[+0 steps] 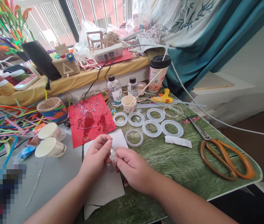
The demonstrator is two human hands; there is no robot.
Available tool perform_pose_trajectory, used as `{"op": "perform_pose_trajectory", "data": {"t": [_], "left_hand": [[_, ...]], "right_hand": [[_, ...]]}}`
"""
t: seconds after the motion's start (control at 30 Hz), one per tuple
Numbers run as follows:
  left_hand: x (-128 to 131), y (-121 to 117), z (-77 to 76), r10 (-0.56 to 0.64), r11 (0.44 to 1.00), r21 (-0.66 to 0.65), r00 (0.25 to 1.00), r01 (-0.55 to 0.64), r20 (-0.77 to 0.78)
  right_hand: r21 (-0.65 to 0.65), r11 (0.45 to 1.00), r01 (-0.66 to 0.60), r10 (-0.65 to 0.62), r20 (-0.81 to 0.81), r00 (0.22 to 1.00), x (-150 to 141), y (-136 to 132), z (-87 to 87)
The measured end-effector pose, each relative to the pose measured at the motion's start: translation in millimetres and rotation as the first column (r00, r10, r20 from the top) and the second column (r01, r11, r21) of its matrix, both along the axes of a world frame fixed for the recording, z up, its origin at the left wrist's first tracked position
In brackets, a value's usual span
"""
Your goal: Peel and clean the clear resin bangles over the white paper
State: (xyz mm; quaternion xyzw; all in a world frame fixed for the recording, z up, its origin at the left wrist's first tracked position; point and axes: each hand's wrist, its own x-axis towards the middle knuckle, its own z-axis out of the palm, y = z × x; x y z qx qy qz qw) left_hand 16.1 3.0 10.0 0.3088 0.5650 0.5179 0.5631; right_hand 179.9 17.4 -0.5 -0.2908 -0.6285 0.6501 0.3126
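Observation:
My left hand [97,155] and my right hand [133,166] meet over a white sheet of paper [106,183] on the green table [180,161]. Both pinch a small clear round piece [112,157] between their fingertips. Just beyond them lie several white ring moulds [152,128]. A red sheet [90,119] smeared with clear drops lies to the left of the rings.
Large orange-handled scissors [225,158] lie at the right edge. A yellow glue gun [162,99], two clear bottles [114,90], a small cup with a stick [128,104] and a lidded drink cup [158,74] stand behind. Paper cups [50,140] and coloured pipe cleaners [3,124] sit left.

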Motion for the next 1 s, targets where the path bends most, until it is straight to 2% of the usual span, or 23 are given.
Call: {"op": "perform_pose_trajectory", "data": {"t": [0.1, 0.2, 0.33, 0.43, 0.53, 0.6, 0.7, 0.8, 0.83, 0.9, 0.97, 1.0], "left_hand": [[0, -3, -2.6, -0.056, 0.998, 0.024, 0.995, 0.058, -0.081], [-2, -5, -4.7, -0.069, 0.995, 0.060, 0.986, 0.079, -0.150], [-6, -6, -5.6, -0.070, 0.980, 0.152, 0.938, 0.128, -0.340], [-9, -8, -5.1, -0.121, 0.922, 0.264, 0.858, 0.283, -0.499], [-10, -13, -5.4, -0.165, 0.865, 0.292, 0.781, 0.408, -0.602], [-11, -16, -6.4, -0.171, 0.866, 0.282, 0.776, 0.413, -0.608], [-10, -17, -8.6, -0.165, 0.871, 0.277, 0.773, 0.406, -0.613], [-9, -13, -10.6, -0.161, 0.826, 0.276, 0.676, 0.491, -0.719], [-9, -12, -11.0, -0.158, 0.814, 0.264, 0.635, 0.517, -0.756], [-8, -10, -11.2, -0.143, 0.824, 0.237, 0.594, 0.514, -0.792], [-8, -9, -10.5, -0.105, 0.859, 0.234, 0.604, 0.456, -0.790], [-8, -9, -9.8, -0.083, 0.867, 0.244, 0.610, 0.434, -0.788]], "right_hand": [[-0.092, 0.995, -0.031, 0.021, -0.106, 0.994, 3, -2, 3.5], [-0.136, 0.990, -0.047, 0.029, -0.132, 0.991, 2, -3, 1.5], [-0.109, 0.994, 0.019, -0.028, -0.082, 0.996, -4, -5, -3.9], [-0.092, 0.994, 0.066, -0.071, -0.051, 0.996, -3, -3, -2.8], [-0.022, 1.000, 0.013, -0.015, -0.088, 0.996, 1, 0, 1.5], [0.002, 1.000, 0.006, -0.006, -0.089, 0.996, 2, 2, 2.4], [-0.042, 0.994, 0.105, -0.106, -0.025, 0.994, 0, 4, -2.4], [-0.058, 0.981, 0.185, -0.182, 0.053, 0.982, -3, 6, -9.7], [-0.010, 0.979, 0.206, -0.205, 0.070, 0.976, -4, 6, -11.2], [0.182, 0.961, 0.206, -0.220, 0.061, 0.974, -3, 6, -12.1], [0.406, 0.904, 0.137, -0.156, 0.014, 0.988, -2, 4, -10.2], [0.471, 0.876, 0.105, -0.118, -0.001, 0.993, -1, 3, -8.7]]}}
